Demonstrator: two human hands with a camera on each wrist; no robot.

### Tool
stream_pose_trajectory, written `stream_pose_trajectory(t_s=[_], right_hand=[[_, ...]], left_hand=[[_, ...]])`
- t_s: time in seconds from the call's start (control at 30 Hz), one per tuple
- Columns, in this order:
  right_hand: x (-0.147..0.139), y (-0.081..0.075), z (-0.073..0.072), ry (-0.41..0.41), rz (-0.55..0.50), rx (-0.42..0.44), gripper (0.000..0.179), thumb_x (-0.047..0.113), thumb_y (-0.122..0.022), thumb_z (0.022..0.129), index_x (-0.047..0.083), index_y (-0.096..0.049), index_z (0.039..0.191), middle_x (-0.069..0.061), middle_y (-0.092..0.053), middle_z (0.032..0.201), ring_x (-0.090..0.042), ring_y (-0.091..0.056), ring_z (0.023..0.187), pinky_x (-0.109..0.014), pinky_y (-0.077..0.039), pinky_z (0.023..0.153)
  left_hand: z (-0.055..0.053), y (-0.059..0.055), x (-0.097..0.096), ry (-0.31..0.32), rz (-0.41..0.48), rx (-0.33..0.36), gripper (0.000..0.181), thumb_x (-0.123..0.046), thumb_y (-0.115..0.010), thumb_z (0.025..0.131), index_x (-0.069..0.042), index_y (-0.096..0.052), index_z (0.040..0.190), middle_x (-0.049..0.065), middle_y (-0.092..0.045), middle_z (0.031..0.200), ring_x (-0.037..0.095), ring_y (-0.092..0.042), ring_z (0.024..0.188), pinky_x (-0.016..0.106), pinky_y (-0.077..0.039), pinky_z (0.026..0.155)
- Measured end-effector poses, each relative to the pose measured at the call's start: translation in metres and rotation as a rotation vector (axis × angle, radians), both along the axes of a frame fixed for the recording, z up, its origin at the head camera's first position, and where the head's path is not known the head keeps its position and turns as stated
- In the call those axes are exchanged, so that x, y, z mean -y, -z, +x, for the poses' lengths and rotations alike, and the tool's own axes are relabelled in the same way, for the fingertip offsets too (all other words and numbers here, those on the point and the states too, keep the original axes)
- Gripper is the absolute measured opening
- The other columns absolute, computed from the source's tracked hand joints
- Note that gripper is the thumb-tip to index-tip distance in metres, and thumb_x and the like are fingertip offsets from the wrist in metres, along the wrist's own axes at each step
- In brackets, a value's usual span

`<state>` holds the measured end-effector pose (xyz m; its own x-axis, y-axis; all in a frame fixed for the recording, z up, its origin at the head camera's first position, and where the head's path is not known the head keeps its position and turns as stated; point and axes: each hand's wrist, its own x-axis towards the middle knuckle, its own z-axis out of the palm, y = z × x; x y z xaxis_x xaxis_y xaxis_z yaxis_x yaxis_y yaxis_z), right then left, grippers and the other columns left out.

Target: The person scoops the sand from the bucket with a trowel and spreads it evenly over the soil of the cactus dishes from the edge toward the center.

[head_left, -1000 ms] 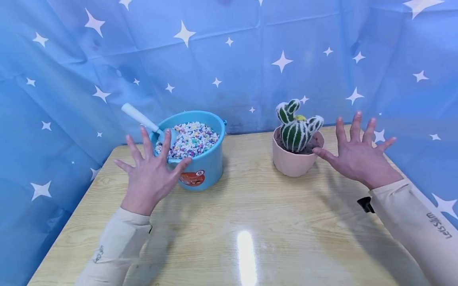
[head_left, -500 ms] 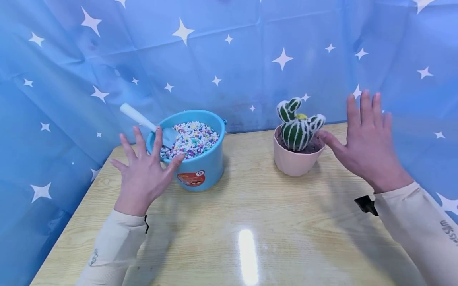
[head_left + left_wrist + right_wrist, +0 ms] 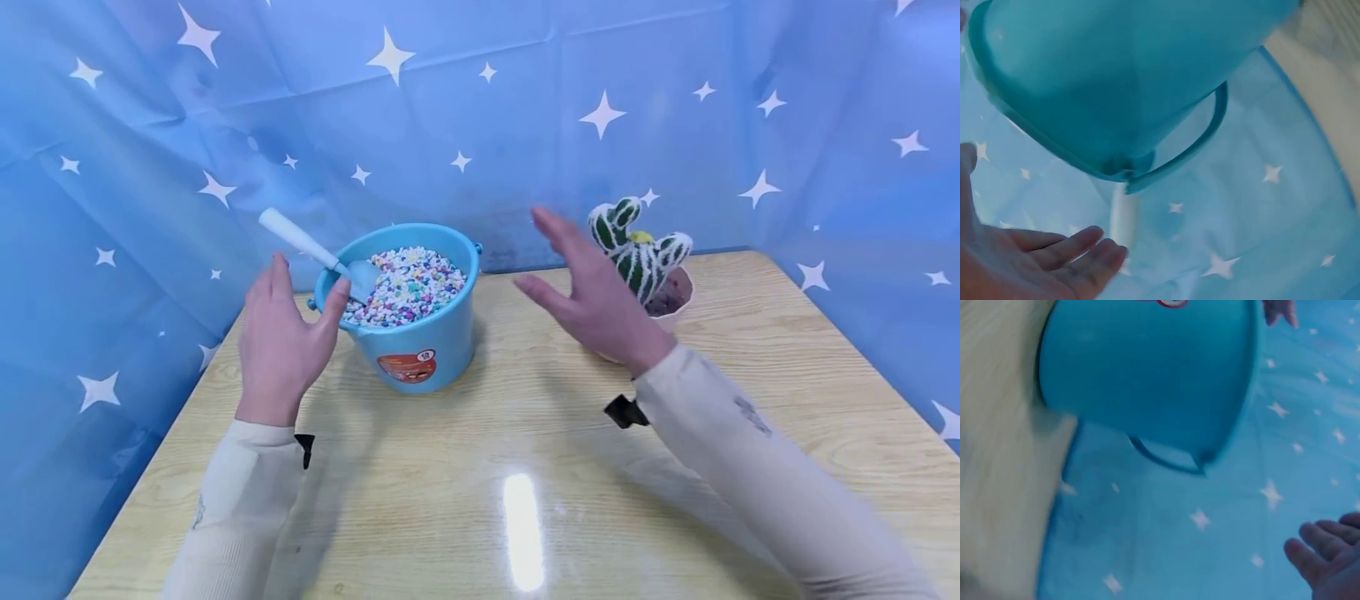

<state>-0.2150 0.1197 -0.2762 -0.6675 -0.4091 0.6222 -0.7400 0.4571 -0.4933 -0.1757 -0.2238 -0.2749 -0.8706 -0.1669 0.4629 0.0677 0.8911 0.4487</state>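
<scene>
A light-blue bucket (image 3: pixel 435 346) full of small multicoloured pebbles (image 3: pixel 412 287) stands at the back left of the table. A scoop (image 3: pixel 296 237) with a white handle leans in it, its blade on the pebbles. My left hand (image 3: pixel 281 342) is held out just left of the bucket, fingers extended, thumb overlapping the rim in the head view. My right hand (image 3: pixel 600 300) hovers between bucket and cactus, fingers extended and thumb apart, holding nothing. In the left wrist view the bucket's curved handle (image 3: pixel 1210 131) hangs down its side.
A potted cactus (image 3: pixel 637 258), green with white fuzzy ribs, stands in a pink pot (image 3: pixel 678 312) at the back right, partly behind my right hand. Blue cloth (image 3: pixel 510 125) with white stars encloses the wooden table (image 3: pixel 450 467) at the back and sides.
My right hand has swept left from beside the cactus toward the bucket. The left hand's spread fingers have drawn together and it has turned slightly at the bucket's left side.
</scene>
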Motion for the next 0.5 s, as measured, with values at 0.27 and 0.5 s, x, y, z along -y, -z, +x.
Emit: stream_pose_trajectory(t_s=[0.27,0.5], right_hand=[[0.042,0.014,-0.031,-0.033,-0.027,0.405,0.086,0.048,-0.064,0.094,0.015,-0.017,0.158,-0.004,-0.022,0.16,-0.02,-0.021,0.145,-0.046,-0.024,0.118],[0.054,0.025,-0.042,-0.01,0.008,0.491,0.098,0.058,-0.066,0.087,0.019,-0.012,0.159,0.001,-0.013,0.162,-0.018,-0.006,0.148,-0.049,-0.012,0.12]], left_hand=[[-0.031,0.004,0.022,0.035,0.295,-0.136,0.064,-0.048,-0.051,0.1,0.002,-0.05,0.14,0.016,-0.055,0.108,0.024,-0.05,0.088,0.035,-0.044,0.074],[-0.055,0.0,0.041,0.022,0.412,-0.053,0.07,-0.055,-0.049,0.098,-0.001,-0.049,0.142,0.013,-0.059,0.107,0.017,-0.051,0.088,0.03,-0.044,0.074]])
